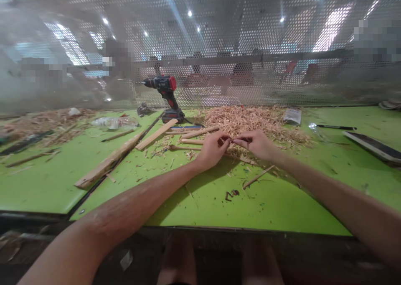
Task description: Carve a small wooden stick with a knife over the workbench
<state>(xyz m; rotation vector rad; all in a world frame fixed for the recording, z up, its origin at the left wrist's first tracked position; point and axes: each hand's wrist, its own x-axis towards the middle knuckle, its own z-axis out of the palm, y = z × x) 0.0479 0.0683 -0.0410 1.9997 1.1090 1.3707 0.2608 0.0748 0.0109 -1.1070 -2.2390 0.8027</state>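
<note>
Over the green table (194, 205), my left hand (213, 150) and my right hand (258, 145) meet fingertip to fingertip. Both are closed in a pinch; something tiny and dark may sit between them, too small to name. Just behind the fingers lies a heap of curly wood shavings (247, 120). Several wooden sticks (192, 141) rest beside and partly behind my left hand. Below my right hand is a thin stick (258, 176), and nearer the front edge lie small dark scraps (232, 194).
A cordless drill (166, 95) stands on its battery at the back, near a plastic bottle (115, 122). Wooden planks (109, 161) lie to the left. A phone (374, 146), a pen (335, 127) and a small packet (292, 116) are on the right. A perforated screen (216, 76) closes off the back.
</note>
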